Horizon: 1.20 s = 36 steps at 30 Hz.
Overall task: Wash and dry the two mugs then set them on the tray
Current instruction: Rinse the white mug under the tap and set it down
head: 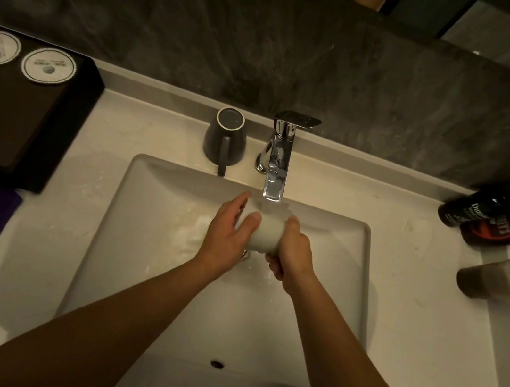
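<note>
Overhead, from the head camera, I saw both hands clasping a white mug (265, 232) over the sink (322, 306), just under the faucet (277, 160) spout. My left hand (228, 234) wrapped it from nine o'clock, my right hand (292, 253) gripped it from four o'clock. A dark mug (225, 136) stood upside down at eleven o'clock; the black tray (67, 114) sat farther off at ten.

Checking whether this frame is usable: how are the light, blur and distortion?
Head view: dim, warm light; the white mug between left hand and right hand is smeared by motion; glare on the tap; bottles at the right edge are blurred; wide-angle bending curves the counter edges.
</note>
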Available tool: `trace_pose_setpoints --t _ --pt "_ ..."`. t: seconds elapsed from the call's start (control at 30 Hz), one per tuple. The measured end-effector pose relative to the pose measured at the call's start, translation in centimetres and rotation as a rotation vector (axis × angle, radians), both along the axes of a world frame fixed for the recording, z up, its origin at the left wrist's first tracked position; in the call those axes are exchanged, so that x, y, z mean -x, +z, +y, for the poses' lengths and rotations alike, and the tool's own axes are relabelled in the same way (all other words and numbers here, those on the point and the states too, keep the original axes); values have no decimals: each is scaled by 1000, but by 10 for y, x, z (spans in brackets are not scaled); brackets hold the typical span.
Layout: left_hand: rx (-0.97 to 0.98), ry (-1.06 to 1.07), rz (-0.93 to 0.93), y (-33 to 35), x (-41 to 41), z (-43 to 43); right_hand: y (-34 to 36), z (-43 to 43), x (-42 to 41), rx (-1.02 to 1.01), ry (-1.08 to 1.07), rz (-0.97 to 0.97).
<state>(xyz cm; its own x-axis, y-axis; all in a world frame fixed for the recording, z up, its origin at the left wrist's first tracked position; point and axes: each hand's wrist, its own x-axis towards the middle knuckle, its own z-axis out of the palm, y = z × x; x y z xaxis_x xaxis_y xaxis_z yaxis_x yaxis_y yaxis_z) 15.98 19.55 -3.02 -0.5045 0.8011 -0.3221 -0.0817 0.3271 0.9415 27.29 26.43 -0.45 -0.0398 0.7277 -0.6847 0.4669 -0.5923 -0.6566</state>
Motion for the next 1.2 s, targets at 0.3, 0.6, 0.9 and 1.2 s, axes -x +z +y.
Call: trace_pose_setpoints --t 0.3,0.6,0.9,1.2 --pt "334 139 -426 21 8 32 -5 -8 -6 -367 240 -83" --pt "-26 -14 -248 12 10 8 16 15 -2 79 84 -29" --pt "322 182 -699 26 12 30 2 5 -1 -313 241 -53" --pt "-66 2 -271 13 9 16 11 13 6 72 -26 137"
